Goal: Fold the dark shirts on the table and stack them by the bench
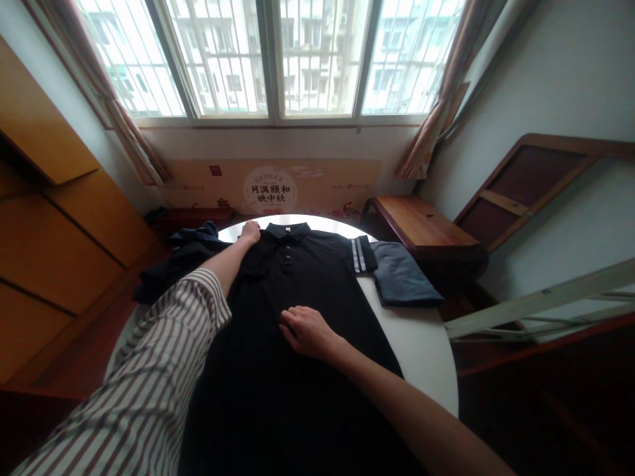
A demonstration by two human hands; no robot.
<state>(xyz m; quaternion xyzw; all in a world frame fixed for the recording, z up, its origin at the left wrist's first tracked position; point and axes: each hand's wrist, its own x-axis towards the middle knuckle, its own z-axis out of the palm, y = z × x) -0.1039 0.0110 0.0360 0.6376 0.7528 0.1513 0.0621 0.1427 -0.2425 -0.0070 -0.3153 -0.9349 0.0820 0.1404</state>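
A black polo shirt (317,284) lies spread over a round white table (431,357), collar at the far side and button placket facing up. Its right-hand sleeve, with two pale stripes, reaches out to the side. My left hand (251,231) is closed on the shirt at the left shoulder, beside the collar. Over the middle of the shirt's front is my right hand (308,332), its fingers curled together and low against the cloth. Whether those fingers pinch any fabric is hidden. The shirt's lower end runs out of view toward me.
Folded dark grey-blue clothing (404,274) sits at the table's right edge, touching the striped sleeve. Dark crumpled clothes (173,261) lie at the left edge. Beyond stand a wooden side table (421,221), a printed box panel (198,182) and barred windows (317,59).
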